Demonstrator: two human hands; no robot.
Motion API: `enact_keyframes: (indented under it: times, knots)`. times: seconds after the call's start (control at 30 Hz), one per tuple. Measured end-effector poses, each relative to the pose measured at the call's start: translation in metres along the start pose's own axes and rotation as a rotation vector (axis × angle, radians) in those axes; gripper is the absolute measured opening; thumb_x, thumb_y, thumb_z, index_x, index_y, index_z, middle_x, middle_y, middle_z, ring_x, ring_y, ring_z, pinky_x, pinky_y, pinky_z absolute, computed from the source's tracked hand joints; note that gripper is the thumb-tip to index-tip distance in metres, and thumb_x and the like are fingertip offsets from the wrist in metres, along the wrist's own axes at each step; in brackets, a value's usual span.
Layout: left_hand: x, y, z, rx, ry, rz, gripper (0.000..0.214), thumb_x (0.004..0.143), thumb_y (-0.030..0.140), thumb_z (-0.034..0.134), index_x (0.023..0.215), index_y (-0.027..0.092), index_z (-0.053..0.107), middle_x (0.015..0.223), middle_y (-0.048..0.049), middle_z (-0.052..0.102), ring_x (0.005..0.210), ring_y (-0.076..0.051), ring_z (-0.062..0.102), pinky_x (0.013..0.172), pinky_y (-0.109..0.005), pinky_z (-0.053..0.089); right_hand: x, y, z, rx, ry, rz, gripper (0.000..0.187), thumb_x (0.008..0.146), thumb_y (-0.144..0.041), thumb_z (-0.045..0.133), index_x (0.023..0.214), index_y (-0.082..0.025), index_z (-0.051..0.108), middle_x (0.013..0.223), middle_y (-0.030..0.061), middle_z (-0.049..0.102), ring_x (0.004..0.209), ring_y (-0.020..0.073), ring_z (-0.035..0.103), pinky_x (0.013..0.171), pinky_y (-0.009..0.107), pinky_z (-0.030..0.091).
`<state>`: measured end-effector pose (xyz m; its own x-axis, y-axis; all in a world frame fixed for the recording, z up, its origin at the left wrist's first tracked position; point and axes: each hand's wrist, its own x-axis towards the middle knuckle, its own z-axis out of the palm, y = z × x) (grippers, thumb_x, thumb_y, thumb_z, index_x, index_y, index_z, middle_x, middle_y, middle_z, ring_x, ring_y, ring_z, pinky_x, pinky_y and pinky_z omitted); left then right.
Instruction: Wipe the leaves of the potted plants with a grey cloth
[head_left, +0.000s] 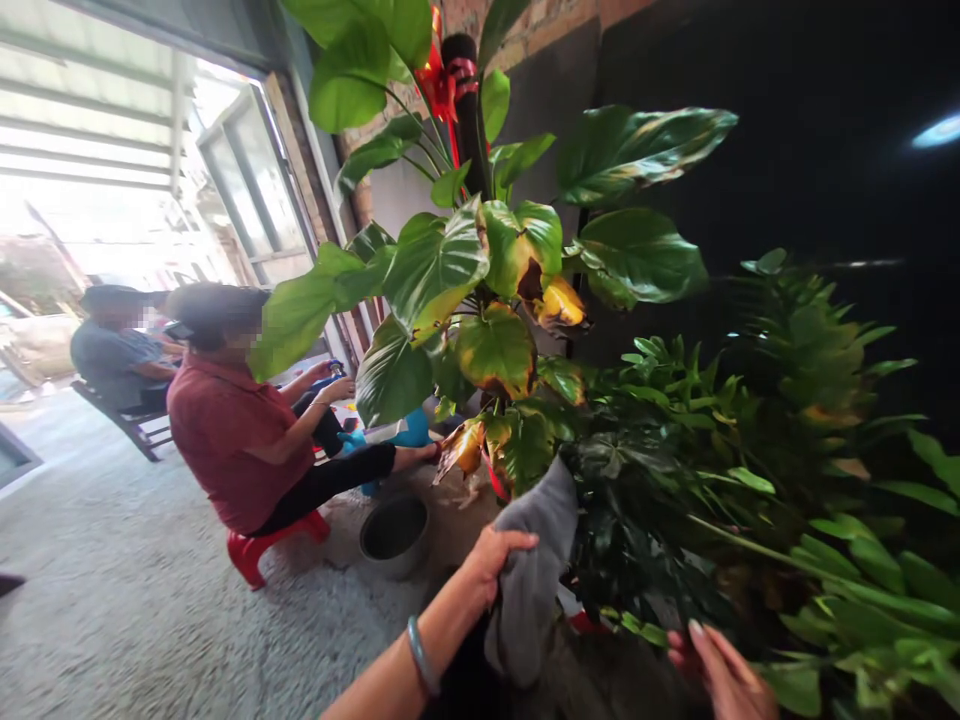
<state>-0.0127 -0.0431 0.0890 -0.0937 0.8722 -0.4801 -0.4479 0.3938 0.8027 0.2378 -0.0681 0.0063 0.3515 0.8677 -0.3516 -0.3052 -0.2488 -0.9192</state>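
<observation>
A: While the gray cloth point(534, 570) hangs against the dark glossy foliage point(622, 510), what is the left hand point(491, 565) doing?

B: It lies over the cloth's edge, fingers close together and pressing down on it. A bangle sits at that wrist.

A: And the right hand point(720, 672)?

B: It's at the bottom edge of the view beside the leaves, fingers slightly parted. Whether they pinch anything, I can't tell.

A: What's around them?

B: Above stands a broad-leaved plant point(435, 270) with yellowing leaves, beside a black pole point(466, 130) wrapped in red ribbon point(446, 85). To the left, a metal pot point(394, 535) sits on the concrete floor point(187, 610), just beside a person in a red shirt point(232, 440) on a red plastic stool point(251, 550).
</observation>
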Motion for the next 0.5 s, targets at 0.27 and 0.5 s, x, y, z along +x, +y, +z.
enact_keyframes:
  times: [0.27, 0.5]
  knots:
    - [-0.026, 0.070, 0.016, -0.234, -0.051, 0.215, 0.028, 0.058, 0.007, 0.069, 0.085, 0.012, 0.065, 0.066, -0.0046, 0.072, 0.056, -0.020, 0.068, 0.062, -0.032, 0.056, 0.013, 0.012, -0.010, 0.124, -0.045, 0.070, 0.049, 0.033, -0.051, 0.085, 0.065, -0.020, 0.065, 0.060, 0.0030, 0.070, 0.057, 0.0251, 0.066, 0.059, 0.036, 0.057]
    - [-0.006, 0.010, 0.016, -0.064, 0.090, -0.115, 0.011, 0.065, 0.009, 0.064, 0.076, 0.009, 0.068, 0.055, -0.0067, 0.070, 0.047, -0.019, 0.064, 0.056, -0.032, 0.055, -0.009, -0.012, 0.008, 0.141, 0.085, 0.131, 0.062, 0.012, -0.055, 0.083, 0.059, -0.020, 0.063, 0.052, 0.0028, 0.067, 0.050, 0.0196, 0.061, 0.050, 0.029, 0.052]
